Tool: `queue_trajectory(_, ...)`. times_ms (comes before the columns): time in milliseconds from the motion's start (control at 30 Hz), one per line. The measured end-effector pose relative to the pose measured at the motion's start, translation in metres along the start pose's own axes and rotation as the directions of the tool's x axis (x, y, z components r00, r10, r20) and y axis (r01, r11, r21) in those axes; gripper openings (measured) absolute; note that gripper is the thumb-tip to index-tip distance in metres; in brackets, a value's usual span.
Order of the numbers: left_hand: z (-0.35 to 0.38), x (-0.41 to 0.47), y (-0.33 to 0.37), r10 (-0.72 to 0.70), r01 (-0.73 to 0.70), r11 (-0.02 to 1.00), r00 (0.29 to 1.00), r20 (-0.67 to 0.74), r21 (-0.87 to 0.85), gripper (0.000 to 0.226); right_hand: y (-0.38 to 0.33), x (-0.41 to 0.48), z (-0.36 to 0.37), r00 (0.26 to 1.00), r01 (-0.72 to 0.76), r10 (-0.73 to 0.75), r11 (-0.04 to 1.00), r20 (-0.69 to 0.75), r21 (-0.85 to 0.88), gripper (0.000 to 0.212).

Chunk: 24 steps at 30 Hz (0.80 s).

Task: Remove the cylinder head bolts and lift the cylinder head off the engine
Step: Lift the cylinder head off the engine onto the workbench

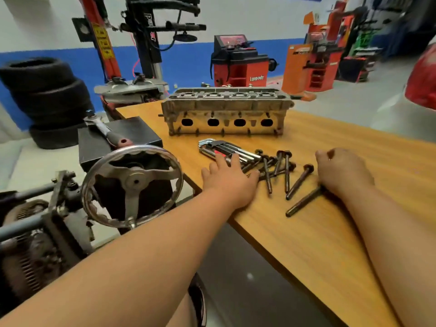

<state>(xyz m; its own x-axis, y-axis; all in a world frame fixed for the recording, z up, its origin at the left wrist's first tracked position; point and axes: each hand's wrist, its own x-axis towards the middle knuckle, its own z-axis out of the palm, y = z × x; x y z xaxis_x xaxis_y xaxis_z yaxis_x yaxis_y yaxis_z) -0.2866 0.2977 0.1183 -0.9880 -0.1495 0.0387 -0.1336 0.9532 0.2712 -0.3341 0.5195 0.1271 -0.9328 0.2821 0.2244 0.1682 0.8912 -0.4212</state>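
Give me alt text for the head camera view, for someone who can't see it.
A cylinder head sits on a wooden table, with loose bolts and a hex key set lying in front of it. The left hand lies flat, touching the keys; the right hand, curled, covers the end of another bolt.

The scene is lit brightly and evenly from above, so only short, soft shadows are thrown on the wooden table (330, 244) beside each bolt (298, 182), while small glare spots are seen on the chrome handwheel (139, 148) and a pale reflection is given by the grey floor (250, 277). The middle is rendered fairly sharp, but the red machine (238, 64) at the back and the red shape (422, 81) at the right edge are blurred, and straight lines are bent near the borders by the wide lens.
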Motion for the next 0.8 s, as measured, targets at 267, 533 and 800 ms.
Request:
queue_trajectory(267,-0.005,0.015,-0.014,0.035,-0.050,0.988,0.994,-0.103,-0.145,0.060,-0.015,-0.020,-0.028,0.998,0.042,-0.027,0.960,0.060,-0.279,0.061)
queue_trajectory(533,-0.023,0.073,-0.006,-0.100,0.141,0.971,0.973,0.208,-0.194,0.061,-0.043,-0.052,-0.013,0.959,0.163,-0.104,0.964,0.264,-0.212,0.085)
queue_trajectory(800,-0.027,0.114,-0.036,0.202,-0.140,0.936,0.965,0.168,-0.324,0.048,-0.042,-0.048,0.005,0.919,0.351,-0.318,0.929,0.231,-0.119,0.088)
